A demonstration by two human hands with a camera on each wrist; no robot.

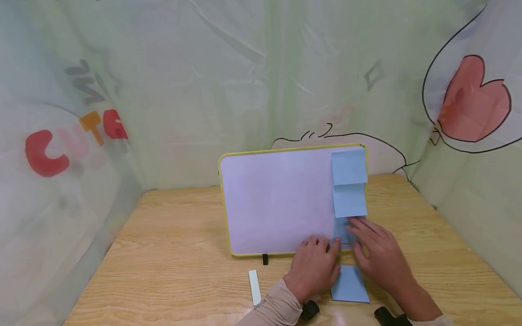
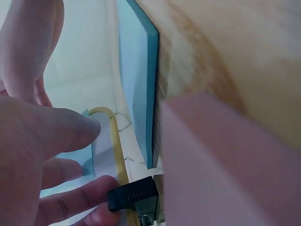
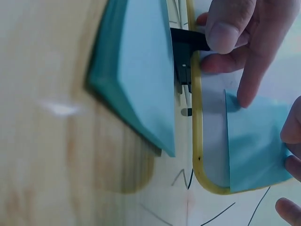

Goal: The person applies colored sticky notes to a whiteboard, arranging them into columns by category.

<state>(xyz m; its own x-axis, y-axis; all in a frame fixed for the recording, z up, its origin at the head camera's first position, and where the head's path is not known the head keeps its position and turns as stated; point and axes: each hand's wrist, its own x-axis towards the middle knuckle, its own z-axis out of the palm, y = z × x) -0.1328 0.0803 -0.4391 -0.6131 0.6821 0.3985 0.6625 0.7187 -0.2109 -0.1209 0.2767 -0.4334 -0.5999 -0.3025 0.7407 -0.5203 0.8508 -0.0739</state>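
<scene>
A whiteboard [image 1: 277, 203] with a yellow frame stands propped on the table. Down its right side run three light blue sticky notes; the lowest note [image 1: 341, 228] is partly covered by my hands. My left hand [image 1: 314, 267] lies at the board's bottom edge, one fingertip touching that note's lower corner [image 3: 235, 100]. My right hand [image 1: 377, 253] reaches over the note's right side, fingertips on it just below the middle note [image 1: 350, 200]. A blue sticky-note pad [image 1: 350, 285] lies on the table between my wrists, also large in the right wrist view.
A narrow white strip [image 1: 254, 287] lies on the table left of my left forearm. Black feet [image 1: 265, 259] hold the board's lower edge. A blurred pink block [image 2: 225, 160] fills the left wrist view's foreground. Printed curtains [image 1: 204, 90] enclose the wooden table.
</scene>
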